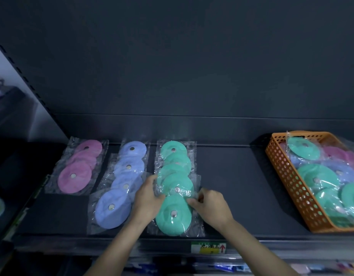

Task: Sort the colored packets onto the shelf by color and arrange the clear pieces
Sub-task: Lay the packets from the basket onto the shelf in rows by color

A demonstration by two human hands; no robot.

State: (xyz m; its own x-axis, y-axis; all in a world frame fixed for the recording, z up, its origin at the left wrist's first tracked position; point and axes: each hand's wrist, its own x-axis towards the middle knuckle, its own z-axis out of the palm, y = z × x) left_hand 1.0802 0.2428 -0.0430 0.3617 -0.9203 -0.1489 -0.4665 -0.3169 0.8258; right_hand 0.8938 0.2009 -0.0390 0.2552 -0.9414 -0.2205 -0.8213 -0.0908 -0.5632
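Left hand [147, 198] and right hand [210, 206] near the shelf's front edge, fingers clamped on the clear wrap of a green round packet [178, 183], either side. Blue packet row [120, 186] just beside on the left. Bare dark shelf [241, 186] runs right to the orange perforated basket [281, 172].

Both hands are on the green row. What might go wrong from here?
1. The right hand pinches wrap at the front green packet; a tug may drag the overlapped green row askew.
2. The left hand sits beside the blue row and may nudge it.
3. The basket is heaped, and its top packet overhangs the rim; it might slide out.
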